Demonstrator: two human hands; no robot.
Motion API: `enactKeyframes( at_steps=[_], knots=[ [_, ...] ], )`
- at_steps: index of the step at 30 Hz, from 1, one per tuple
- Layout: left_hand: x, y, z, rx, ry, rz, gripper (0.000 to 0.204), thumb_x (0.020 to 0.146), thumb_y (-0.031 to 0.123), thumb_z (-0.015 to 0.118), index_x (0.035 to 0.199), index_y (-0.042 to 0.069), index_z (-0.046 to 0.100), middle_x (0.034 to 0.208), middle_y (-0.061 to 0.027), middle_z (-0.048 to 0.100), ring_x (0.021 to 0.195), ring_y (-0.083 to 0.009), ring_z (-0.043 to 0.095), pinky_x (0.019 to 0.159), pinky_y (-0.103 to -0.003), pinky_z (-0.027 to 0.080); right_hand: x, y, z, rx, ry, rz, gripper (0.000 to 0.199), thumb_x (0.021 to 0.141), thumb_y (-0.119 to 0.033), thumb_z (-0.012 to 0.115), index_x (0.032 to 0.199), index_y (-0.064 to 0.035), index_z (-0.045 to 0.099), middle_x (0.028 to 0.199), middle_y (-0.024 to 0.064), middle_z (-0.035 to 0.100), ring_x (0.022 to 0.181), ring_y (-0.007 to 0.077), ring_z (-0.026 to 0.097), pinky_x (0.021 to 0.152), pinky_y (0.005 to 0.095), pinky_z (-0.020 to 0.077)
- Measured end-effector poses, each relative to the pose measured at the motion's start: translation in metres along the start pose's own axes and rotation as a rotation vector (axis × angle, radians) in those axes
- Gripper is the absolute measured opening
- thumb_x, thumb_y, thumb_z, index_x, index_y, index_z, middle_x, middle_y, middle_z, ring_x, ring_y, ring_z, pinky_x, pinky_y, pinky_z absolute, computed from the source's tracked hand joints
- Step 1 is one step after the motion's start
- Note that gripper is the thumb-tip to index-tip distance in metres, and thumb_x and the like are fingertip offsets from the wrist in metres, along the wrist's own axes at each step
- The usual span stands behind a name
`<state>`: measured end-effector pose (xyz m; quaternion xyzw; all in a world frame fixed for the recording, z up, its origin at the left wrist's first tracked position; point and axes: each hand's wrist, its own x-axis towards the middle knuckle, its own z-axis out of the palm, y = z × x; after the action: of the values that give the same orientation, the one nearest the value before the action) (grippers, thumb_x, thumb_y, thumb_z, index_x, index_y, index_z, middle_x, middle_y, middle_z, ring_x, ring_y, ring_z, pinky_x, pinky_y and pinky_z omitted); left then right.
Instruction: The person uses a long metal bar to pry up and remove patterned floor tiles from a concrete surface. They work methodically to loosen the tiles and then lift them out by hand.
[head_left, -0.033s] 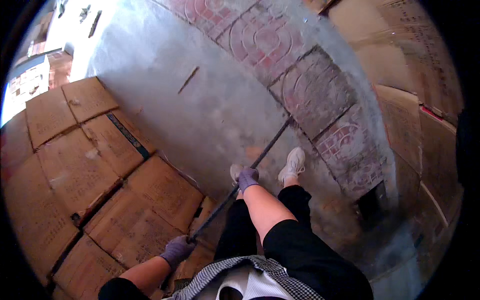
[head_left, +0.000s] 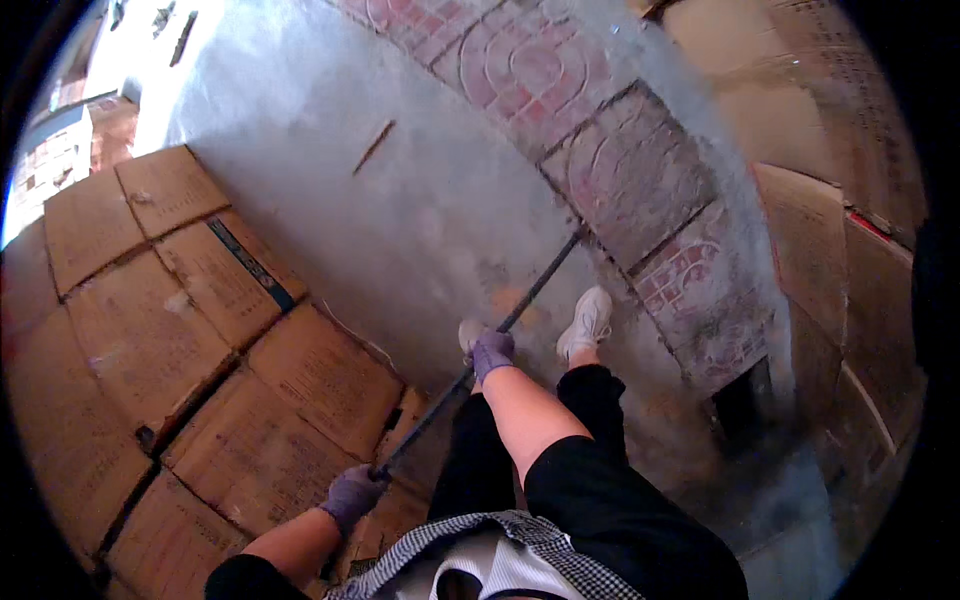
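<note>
Here we are, holding a long dark rod [head_left: 428,422] slantwise across the front of our legs, its far tip ending at the seam between the grey floor [head_left: 430,190] and the patterned slabs [head_left: 630,165]. Whether that tip is sitting in the seam or merely resting on it, we are not managing to tell. Our right hand [head_left: 492,353], in a purple-grey glove, is grasping the rod partway along, fingers wrapping around it. Our left hand [head_left: 354,493], gloved too, is clenching the near end, though its separate fingers are not showing clearly.

And there is trouble lurking! If that far tip is bearing on smooth concrete, a hard push could be sending it skidding, and both our arms lurching after it. A slack glove could be letting the rod twist. Our left shoe [head_left: 468,332] is peeping out from behind the right hand, our right shoe [head_left: 588,322] is standing just beside the rod's far stretch; a slip could be bringing the metal-looking bar down on either.

Further out, the left-hand cartons [head_left: 215,455] are crowding our left glove, so a backward jerk could be knocking knuckles or denting cardboard. To the right, a dark opening [head_left: 740,405] is waiting at the slabs' end, a nasty spot for a careless step. A thin stick [head_left: 374,148] is lying ahead, and the right-hand cartons [head_left: 800,215] are lining the far side.
</note>
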<state>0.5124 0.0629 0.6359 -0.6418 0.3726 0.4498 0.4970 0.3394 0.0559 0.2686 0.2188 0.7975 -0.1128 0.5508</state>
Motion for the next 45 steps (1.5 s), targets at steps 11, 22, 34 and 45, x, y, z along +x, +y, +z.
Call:
enactKeyframes(
  at_steps=[11,22,34,45],
  knots=[
    [0.179,-0.085,0.115,-0.172,-0.047,-0.077,0.039,0.077,0.045,0.063,0.086,0.008,0.07,0.085,-0.0191,0.066,0.081,-0.0345,0.065,0.074,-0.042,0.049,0.074,0.004,-0.076,-0.96,-0.519,-0.63,0.045,0.089,-0.042,0.05,0.111,-0.0035,0.058,0.098,0.0172,0.065,0.092,0.0317,0.062,0.078,0.0407,0.0475],
    [0.25,-0.081,0.213,-0.192,0.224,-0.081,0.034,0.076,0.034,0.064,0.095,0.005,0.068,0.091,-0.0184,0.066,0.088,-0.034,0.064,0.076,-0.042,0.049,0.236,-0.281,-0.216,-2.664,-0.375,-1.566,0.05,0.082,-0.018,0.047,0.129,-0.0012,0.047,0.142,0.0171,0.037,0.135,0.032,0.027,0.113,0.039,0.0231],
    [0.262,-0.067,0.255,-0.248,0.061,-0.282,0.032,0.079,0.035,0.063,0.092,0.006,0.068,0.082,-0.0179,0.065,0.08,-0.0316,0.064,0.072,-0.042,0.05,0.299,-0.267,-0.211,-2.84,-0.755,-1.793,0.039,0.077,-0.02,0.055,0.114,-0.0098,0.058,0.121,0.0083,0.051,0.121,0.0302,0.041,0.104,0.0454,0.0321],
    [0.214,-0.031,0.252,-0.273,-0.092,-0.34,0.033,0.08,0.037,0.063,0.086,0.005,0.068,0.075,-0.0167,0.064,0.072,-0.0295,0.063,0.068,-0.041,0.05,0.3,-0.266,-0.222,-2.746,-0.908,-2.157,0.024,0.078,-0.024,0.053,0.098,-0.017,0.063,0.115,0.0067,0.055,0.116,0.0295,0.045,0.105,0.0518,0.0287]
  ],
)
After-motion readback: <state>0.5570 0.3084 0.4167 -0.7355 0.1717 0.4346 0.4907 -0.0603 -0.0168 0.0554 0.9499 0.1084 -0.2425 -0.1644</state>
